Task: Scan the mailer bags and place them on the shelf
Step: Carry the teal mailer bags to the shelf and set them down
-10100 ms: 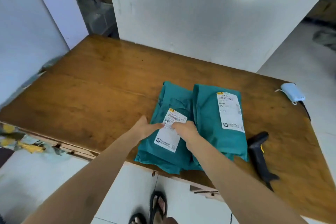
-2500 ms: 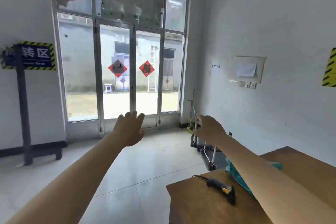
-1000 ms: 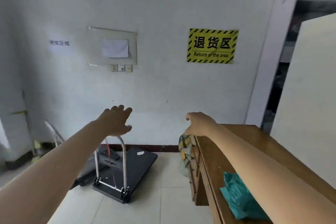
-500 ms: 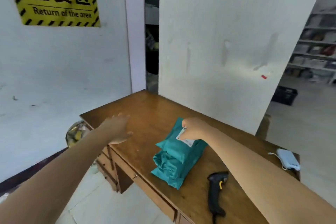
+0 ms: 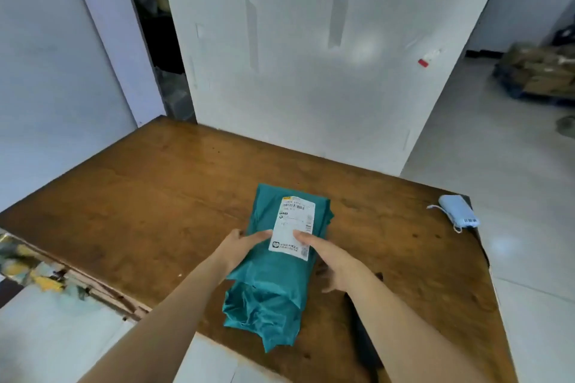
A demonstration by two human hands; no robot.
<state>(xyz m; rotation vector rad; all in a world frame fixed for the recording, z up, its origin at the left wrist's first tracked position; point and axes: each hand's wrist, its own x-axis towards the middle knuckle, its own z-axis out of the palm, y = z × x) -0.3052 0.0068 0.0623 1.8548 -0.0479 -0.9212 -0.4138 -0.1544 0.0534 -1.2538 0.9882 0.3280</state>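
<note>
From the head view we see a stack of teal mailer bags [image 5: 273, 283] lying on the wooden table [image 5: 140, 196], near its front edge, with a white label [image 5: 292, 227] facing up on the top bag. The left hand [image 5: 241, 246] rests across the top bag's left edge, fingers straight and flat on the plastic. The right hand [image 5: 333, 261] is also open, its straight fingers touching the label's lower right part. A dark scanner [image 5: 364, 348] lies mostly hidden under the right forearm. A pale power bank [image 5: 459, 214] sits at the table's right edge, well apart from the bags.
</note>
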